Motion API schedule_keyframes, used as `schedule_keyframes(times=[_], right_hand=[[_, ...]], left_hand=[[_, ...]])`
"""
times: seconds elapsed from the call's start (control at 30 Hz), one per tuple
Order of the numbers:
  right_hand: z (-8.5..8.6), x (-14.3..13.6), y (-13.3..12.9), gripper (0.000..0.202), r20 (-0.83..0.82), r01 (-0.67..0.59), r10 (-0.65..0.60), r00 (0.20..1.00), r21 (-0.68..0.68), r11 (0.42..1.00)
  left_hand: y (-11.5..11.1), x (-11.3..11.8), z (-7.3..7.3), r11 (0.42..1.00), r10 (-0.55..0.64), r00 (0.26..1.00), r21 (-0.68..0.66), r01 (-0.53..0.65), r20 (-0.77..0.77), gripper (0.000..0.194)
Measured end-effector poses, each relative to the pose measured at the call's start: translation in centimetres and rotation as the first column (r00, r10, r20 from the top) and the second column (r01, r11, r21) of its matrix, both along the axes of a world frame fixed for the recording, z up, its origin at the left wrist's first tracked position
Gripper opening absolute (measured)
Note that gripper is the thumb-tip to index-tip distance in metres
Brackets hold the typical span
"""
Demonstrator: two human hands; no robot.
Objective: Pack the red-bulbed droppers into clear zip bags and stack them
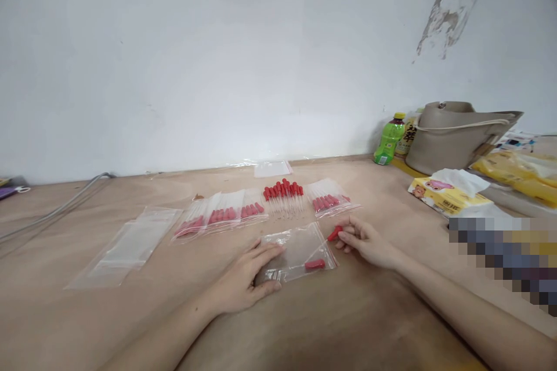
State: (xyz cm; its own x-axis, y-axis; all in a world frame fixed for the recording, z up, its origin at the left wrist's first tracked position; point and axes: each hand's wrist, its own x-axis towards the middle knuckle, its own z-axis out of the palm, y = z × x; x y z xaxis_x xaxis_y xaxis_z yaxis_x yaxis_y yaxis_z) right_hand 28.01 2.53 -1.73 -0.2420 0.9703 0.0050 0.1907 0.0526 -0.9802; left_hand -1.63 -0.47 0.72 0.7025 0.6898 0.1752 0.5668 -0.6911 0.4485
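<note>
pinching a red-bulbed dropper (335, 234) in the right hand (364, 243), at the right edge of a clear bag (292, 248) with a second dropper (315, 265) inside. resting the left hand (244, 279), loosely spread, on the bag's left side.

Brown table with red droppers and bags

The brown table (61, 324) meets the wall at its far edge. A white sheet (272, 169) lies flat by that edge, near its middle. Closer in is a bunch of red droppers (284, 191). Three filled bags (223, 214) lie left of it and one full bag (327, 201) lies right. Nearer still, a clear bag (289, 243) has a dropper (315, 265) in it. Flat bags (130, 243) and a gray cord (65, 209) lie toward the left edge. Near the far right corner are a green bottle (389, 141), a gray bucket (452, 139) and a tissue box (450, 195).
</note>
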Motion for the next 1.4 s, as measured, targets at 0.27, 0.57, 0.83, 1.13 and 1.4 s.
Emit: schedule_keyframes(times=[0.27,0.57,0.83,1.13,1.4], right_hand=[[1.4,0.6,0.2,0.019,0.446,-0.246,0.114,0.888,0.251,0.936],[1.9,0.7,0.7,0.018,0.46,-0.311,0.148,0.875,0.302,0.901],[1.2,-1.1,0.6,0.015,0.479,-0.307,0.113,0.871,0.348,0.886],[1.2,-2.4,-0.1,0.023,0.424,-0.341,0.187,0.886,0.324,0.882],[1.4,-3.0,-0.4,0.049,-0.009,-0.211,0.211,0.977,-0.013,0.977]], left_hand=[[0.1,0.0,-0.1,1.0,-0.01,1.0,-0.016,0.01,0.009,0.053],[0.1,0.0,0.0,1.0,0.007,1.0,0.002,-0.007,-0.005,0.052],[0.1,0.2,0.1,1.0,0.013,1.0,0.012,-0.013,0.004,0.05],[0.2,0.2,-0.2,1.0,-0.011,1.0,0.006,0.011,0.013,0.05],[0.2,0.2,-0.1,1.0,-0.012,1.0,0.015,0.012,0.001,0.049]])
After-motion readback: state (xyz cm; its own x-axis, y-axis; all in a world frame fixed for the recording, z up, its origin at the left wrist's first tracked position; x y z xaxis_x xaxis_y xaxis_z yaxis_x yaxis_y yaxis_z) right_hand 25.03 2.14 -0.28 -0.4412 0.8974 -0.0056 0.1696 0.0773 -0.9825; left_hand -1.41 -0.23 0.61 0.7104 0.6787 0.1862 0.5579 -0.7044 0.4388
